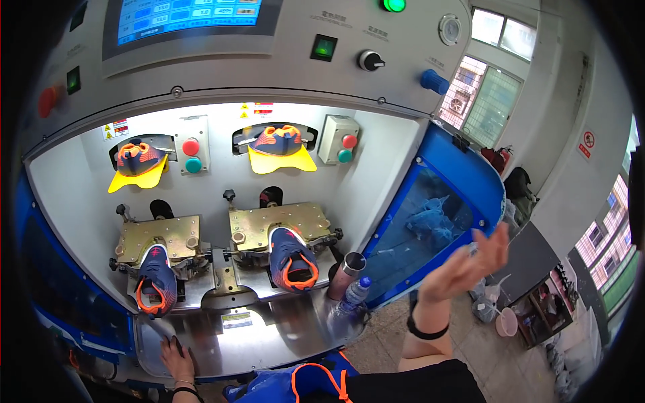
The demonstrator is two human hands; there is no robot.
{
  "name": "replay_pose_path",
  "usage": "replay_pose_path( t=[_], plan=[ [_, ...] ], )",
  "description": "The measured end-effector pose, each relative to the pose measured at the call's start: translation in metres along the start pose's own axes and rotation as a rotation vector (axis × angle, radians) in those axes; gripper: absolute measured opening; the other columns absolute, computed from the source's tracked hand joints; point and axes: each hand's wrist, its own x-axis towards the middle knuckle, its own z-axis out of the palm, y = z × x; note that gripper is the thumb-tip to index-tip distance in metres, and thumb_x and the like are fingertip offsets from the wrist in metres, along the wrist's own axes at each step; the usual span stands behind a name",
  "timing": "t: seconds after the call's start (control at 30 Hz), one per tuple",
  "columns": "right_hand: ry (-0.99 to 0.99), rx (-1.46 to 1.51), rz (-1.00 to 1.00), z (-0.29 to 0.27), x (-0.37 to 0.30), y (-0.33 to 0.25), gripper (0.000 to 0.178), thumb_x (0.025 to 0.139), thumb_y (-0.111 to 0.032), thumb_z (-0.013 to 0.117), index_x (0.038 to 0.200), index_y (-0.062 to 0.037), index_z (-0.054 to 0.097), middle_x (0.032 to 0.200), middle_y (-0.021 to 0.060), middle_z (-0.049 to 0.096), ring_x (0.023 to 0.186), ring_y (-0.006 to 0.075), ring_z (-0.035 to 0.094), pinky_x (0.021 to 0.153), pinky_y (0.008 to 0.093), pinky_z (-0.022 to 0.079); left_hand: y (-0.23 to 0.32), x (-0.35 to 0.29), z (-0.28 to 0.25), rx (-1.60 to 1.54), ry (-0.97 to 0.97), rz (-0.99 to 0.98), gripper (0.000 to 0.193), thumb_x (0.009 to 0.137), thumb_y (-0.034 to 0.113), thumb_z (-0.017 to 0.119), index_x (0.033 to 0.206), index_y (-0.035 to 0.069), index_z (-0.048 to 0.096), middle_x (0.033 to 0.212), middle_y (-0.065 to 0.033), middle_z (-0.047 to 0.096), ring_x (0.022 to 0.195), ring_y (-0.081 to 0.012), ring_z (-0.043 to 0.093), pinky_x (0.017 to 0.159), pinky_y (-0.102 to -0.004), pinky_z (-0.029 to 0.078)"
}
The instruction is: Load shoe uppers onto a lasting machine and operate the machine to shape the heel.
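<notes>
My right hand [465,265] is raised in the air to the right of the machine, its fingers apart and loosely bent, holding nothing. A dark band circles that wrist. Low on the left, my left hand [177,361] lies on the edge of the steel ledge [269,346], fingers stretched out, with a small black patch at the fingers that I cannot make out. Two navy sneakers with orange collars, the left shoe [156,279] and the right shoe [293,260], sit toe-first against the brass-coloured plates. Behind them, two navy-and-orange shoe uppers with yellow edges, a left upper [139,164] and a right upper [282,148], hang on mounts.
A steel tumbler [347,274] and a plastic bottle with a blue cap [357,291] stand at the ledge's right end. Red and green buttons [193,154] sit on boxes inside the machine. Overhead is a control panel with a lit screen [188,20]. A pink basket [506,322] stands on the floor.
</notes>
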Motion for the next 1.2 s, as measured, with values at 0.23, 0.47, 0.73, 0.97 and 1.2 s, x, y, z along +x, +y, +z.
replay_pose_path(
  t=[0.23, 0.47, 0.73, 0.97, 1.2],
  plan=[
    [-0.036, 0.428, 0.690, -0.005, -0.031, 0.078, 0.038, 0.104, -0.027, 0.042, 0.125, 0.0038, 0.050, 0.123, 0.0139, 0.054, 0.115, 0.0225, 0.050, 0.100, 0.0330, 0.037, -0.002, 0.007, 0.006, 0.046, 0.016, 0.084, 0.051, 0.090, 0.025, 0.060, 0.136, 0.007, 0.048, 0.151, -0.0181, 0.033, 0.142, -0.0363, 0.027, 0.111, -0.0582, 0.023],
    [-0.091, 0.340, 0.693, -0.004, -0.036, 0.065, 0.036, 0.105, -0.034, 0.043, 0.111, -0.0019, 0.057, 0.074, -0.0073, 0.041, 0.065, 0.0044, 0.031, 0.060, 0.0259, 0.028, 0.062, -0.012, -0.013, 0.202, -0.036, -0.275, 0.053, 0.095, 0.034, 0.052, 0.140, 0.007, 0.043, 0.153, -0.0145, 0.033, 0.142, -0.0343, 0.028, 0.108, -0.0619, 0.029],
    [0.011, 0.319, 0.664, 0.001, -0.036, 0.052, 0.035, 0.106, -0.033, 0.040, 0.108, -0.0024, 0.057, 0.086, -0.0027, 0.051, 0.075, 0.0063, 0.042, 0.066, 0.0240, 0.034, 0.036, -0.011, 0.006, 0.454, 0.232, 0.001, 0.049, 0.098, 0.045, 0.041, 0.130, 0.013, 0.058, 0.134, -0.0113, 0.057, 0.120, -0.0346, 0.053, 0.089, -0.0566, 0.044],
    [-0.090, 0.249, 0.731, -0.007, -0.046, 0.062, 0.035, 0.107, -0.026, 0.038, 0.117, 0.0031, 0.055, 0.090, 0.0039, 0.060, 0.074, 0.0099, 0.051, 0.066, 0.0238, 0.041, 0.052, -0.027, 0.011, 0.479, 0.422, -0.043, 0.044, 0.095, 0.043, 0.049, 0.114, 0.007, 0.066, 0.121, -0.0122, 0.065, 0.111, -0.0320, 0.061, 0.089, -0.0524, 0.047],
    [-0.015, 0.251, 0.705, -0.005, -0.039, 0.056, 0.033, 0.106, -0.029, 0.039, 0.103, -0.0008, 0.056, 0.077, -0.0029, 0.047, 0.066, 0.0058, 0.039, 0.059, 0.0239, 0.032, 0.051, -0.032, 0.012, 0.471, 0.321, -0.083, 0.053, 0.095, 0.049, 0.047, 0.126, 0.008, 0.060, 0.133, -0.0133, 0.058, 0.120, -0.0312, 0.055, 0.088, -0.0542, 0.048]
  ],
)
